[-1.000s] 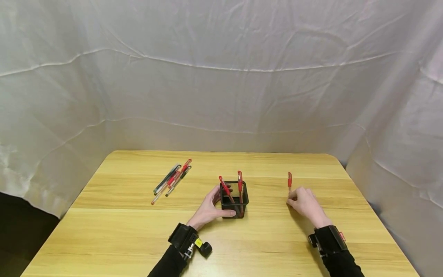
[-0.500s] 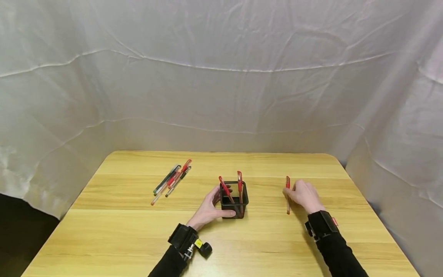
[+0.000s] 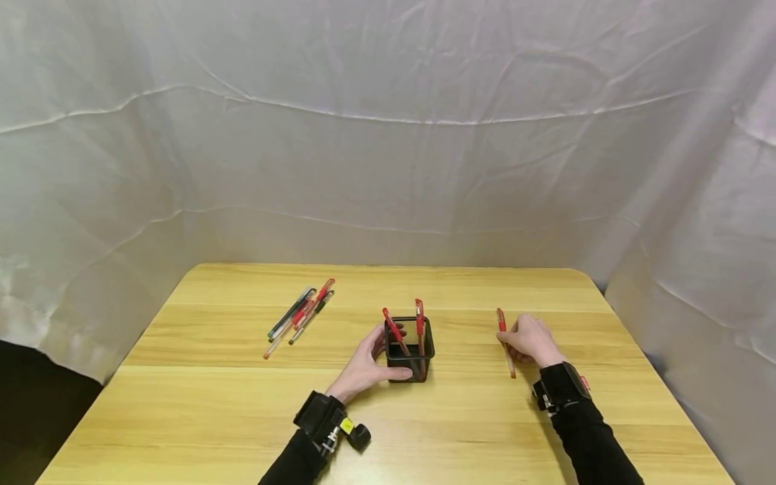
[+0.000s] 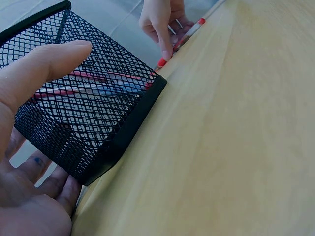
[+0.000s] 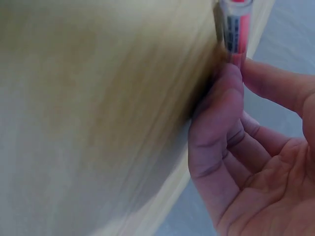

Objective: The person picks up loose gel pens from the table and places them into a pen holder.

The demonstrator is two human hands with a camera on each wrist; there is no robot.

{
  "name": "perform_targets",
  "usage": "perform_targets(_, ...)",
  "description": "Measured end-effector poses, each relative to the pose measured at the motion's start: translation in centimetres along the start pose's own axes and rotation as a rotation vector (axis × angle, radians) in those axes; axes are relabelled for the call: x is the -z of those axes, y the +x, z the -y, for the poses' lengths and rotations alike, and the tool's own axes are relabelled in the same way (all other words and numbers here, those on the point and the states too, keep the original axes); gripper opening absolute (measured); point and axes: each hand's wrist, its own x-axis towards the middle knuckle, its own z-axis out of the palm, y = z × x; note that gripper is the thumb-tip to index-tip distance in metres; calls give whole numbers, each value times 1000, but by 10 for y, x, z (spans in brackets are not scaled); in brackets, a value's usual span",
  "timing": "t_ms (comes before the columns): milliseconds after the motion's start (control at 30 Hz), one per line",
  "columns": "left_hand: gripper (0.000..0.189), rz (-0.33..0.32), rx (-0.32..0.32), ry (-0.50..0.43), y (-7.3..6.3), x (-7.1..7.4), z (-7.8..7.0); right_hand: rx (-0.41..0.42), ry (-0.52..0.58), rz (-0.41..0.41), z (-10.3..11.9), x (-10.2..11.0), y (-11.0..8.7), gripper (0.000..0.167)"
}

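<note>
My left hand (image 3: 364,370) holds a black mesh pen holder (image 3: 403,364) around its side, with the thumb across the front wall in the left wrist view. Two red pens stand in the holder: one leaning left (image 3: 394,327), the other nearly upright (image 3: 419,316). To the right, my right hand (image 3: 531,337) pinches a red-capped pen (image 3: 501,320) between thumb and index finger, just below its cap. That pen slants slightly, cap end away from me, low over the table or touching it. Its clear barrel (image 5: 236,29) shows close up in the right wrist view.
Several red, black and dark pens (image 3: 303,313) lie in a loose pile on the wooden table (image 3: 230,404), left of the holder. A pale cloth (image 3: 388,168) hangs behind the table and at its sides.
My right hand has shifted from the pen's lower part up towards its cap. The pen has come nearer to me and turned a little, cap end leftwards. The left hand and holder stay put.
</note>
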Motion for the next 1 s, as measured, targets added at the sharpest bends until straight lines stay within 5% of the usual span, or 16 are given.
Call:
perform_targets(667, 93, -5, -8, 3, -1, 0, 0, 12, 140, -12, -4, -4, -17, 26)
perform_targets(1000, 96, -7, -11, 5, -1, 0, 0, 90, 251, -71, 3, -7, -33, 24)
